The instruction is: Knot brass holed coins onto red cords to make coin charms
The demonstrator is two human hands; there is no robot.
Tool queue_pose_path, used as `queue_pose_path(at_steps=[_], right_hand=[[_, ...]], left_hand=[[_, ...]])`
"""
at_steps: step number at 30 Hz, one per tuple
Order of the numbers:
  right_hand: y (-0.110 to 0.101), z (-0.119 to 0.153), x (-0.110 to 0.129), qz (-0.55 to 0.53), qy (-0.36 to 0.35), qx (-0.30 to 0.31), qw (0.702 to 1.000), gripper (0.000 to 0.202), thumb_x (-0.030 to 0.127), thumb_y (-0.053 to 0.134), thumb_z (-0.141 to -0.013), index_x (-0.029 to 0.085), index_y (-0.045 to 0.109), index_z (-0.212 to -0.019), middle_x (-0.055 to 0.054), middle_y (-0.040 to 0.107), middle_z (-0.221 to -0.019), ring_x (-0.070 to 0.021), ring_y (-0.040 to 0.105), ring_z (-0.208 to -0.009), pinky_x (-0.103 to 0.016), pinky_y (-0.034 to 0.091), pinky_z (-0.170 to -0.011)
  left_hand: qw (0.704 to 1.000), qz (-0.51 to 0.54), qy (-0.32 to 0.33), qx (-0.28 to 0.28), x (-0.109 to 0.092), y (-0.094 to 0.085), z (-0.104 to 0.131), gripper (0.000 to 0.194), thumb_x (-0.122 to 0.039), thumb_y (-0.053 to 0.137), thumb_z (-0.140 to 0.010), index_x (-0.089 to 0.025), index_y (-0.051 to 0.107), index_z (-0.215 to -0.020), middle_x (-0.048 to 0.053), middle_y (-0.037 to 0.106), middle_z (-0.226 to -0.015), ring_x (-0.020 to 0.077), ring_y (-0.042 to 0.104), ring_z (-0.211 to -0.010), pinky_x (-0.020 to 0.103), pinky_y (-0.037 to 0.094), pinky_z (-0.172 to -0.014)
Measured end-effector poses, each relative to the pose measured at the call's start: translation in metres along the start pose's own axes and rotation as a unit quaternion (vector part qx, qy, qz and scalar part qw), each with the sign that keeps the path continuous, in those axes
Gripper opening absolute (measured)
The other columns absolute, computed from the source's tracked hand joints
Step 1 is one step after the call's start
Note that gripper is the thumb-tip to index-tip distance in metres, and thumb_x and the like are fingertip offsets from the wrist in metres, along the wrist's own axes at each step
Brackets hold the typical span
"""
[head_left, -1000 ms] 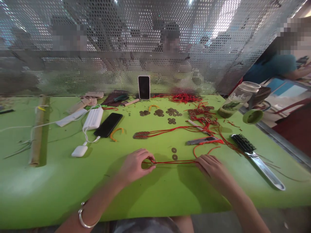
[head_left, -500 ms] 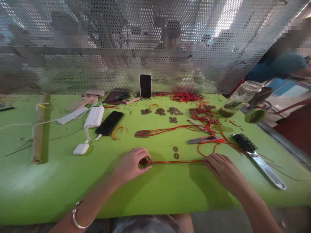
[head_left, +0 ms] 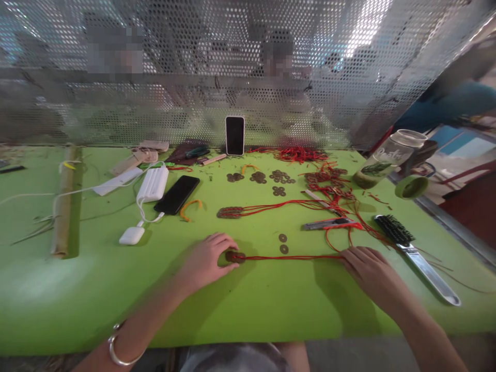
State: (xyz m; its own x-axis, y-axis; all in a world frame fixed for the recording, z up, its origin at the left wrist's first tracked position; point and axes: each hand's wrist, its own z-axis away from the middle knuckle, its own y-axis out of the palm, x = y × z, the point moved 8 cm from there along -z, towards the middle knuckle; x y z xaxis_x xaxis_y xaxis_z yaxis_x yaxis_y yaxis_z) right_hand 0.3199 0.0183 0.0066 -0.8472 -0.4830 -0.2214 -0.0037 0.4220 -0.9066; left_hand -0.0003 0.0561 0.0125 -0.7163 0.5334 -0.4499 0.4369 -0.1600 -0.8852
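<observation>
A small bundle of brown coins (head_left: 236,256) lies on the green table, and red cords (head_left: 292,257) run from it to the right. My left hand (head_left: 211,258) curves around the left side of the bundle, thumb and fingertips apart with the coins between them. The far part of the cords is pinched in my right hand (head_left: 362,266), which rests low over the table. Two loose coins (head_left: 283,244) lie just above the cords. Behind them is a longer coin string (head_left: 230,212) with red cords, beside a grey cutter (head_left: 329,223).
Coin piles (head_left: 279,177) and a red tangle (head_left: 329,178) are farther back. A hairbrush (head_left: 426,268), a jar (head_left: 387,157) and its green lid (head_left: 411,187) stand or lie at right. Leftward are a black phone (head_left: 177,195), a power bank (head_left: 152,184) and a bamboo piece (head_left: 64,206).
My left thumb and fingertips have parted, leaving the coin bundle more exposed. My right hand has moved a little right with the cords. The view has shifted slightly.
</observation>
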Motion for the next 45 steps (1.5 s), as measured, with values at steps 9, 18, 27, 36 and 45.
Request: queue_pose_path(at_steps=[9,18,27,36,45], right_hand=[[0.002,-0.001,-0.005,-0.013,0.005,0.016,1.0,0.029,0.025,0.033,-0.099,0.016,0.058,-0.087,-0.004,0.064,-0.079,-0.0177,0.06,-0.077,-0.032,0.04,-0.08],[0.019,0.019,-0.046,-0.088,0.077,0.036,0.992,0.029,0.032,0.036,-0.096,0.018,0.062,-0.094,-0.008,0.067,-0.091,-0.0209,0.063,-0.083,-0.034,0.048,-0.074],[0.011,0.028,-0.084,-0.105,0.174,0.049,0.978,0.026,0.023,0.042,-0.092,0.019,0.061,-0.11,-0.014,0.064,-0.108,-0.0257,0.063,-0.099,-0.038,0.05,-0.084],[0.021,0.011,-0.056,-0.128,0.108,0.049,0.985,0.028,0.035,0.044,-0.094,0.017,0.064,-0.104,-0.009,0.065,-0.102,-0.0218,0.062,-0.093,-0.038,0.05,-0.085],[0.033,0.015,-0.059,-0.087,0.086,0.082,0.989,0.036,0.031,0.03,-0.098,0.015,0.062,-0.098,-0.011,0.063,-0.094,-0.0213,0.061,-0.087,-0.037,0.049,-0.08]], left_hand=[[0.995,-0.035,0.088,-0.002,-0.007,0.013,0.001,0.021,-0.027,0.058,-0.089,-0.024,0.067,-0.107,0.003,0.066,-0.096,0.0171,0.059,-0.087,0.032,0.049,-0.079],[0.994,-0.091,0.056,-0.025,0.034,-0.014,0.028,0.022,-0.027,0.055,-0.091,-0.025,0.068,-0.109,0.004,0.068,-0.099,0.0176,0.061,-0.089,0.032,0.05,-0.078],[0.989,-0.103,0.046,-0.093,0.067,-0.03,0.056,0.022,-0.03,0.055,-0.09,-0.026,0.069,-0.107,0.003,0.068,-0.098,0.0182,0.063,-0.091,0.033,0.051,-0.082],[0.988,-0.099,0.054,-0.102,0.071,-0.029,0.057,0.024,-0.03,0.058,-0.088,-0.026,0.068,-0.11,0.003,0.067,-0.1,0.0193,0.064,-0.091,0.034,0.051,-0.082],[0.989,-0.092,0.035,-0.107,0.078,-0.024,0.057,0.022,-0.031,0.06,-0.087,-0.028,0.066,-0.108,0.002,0.067,-0.099,0.0192,0.062,-0.092,0.035,0.05,-0.082]])
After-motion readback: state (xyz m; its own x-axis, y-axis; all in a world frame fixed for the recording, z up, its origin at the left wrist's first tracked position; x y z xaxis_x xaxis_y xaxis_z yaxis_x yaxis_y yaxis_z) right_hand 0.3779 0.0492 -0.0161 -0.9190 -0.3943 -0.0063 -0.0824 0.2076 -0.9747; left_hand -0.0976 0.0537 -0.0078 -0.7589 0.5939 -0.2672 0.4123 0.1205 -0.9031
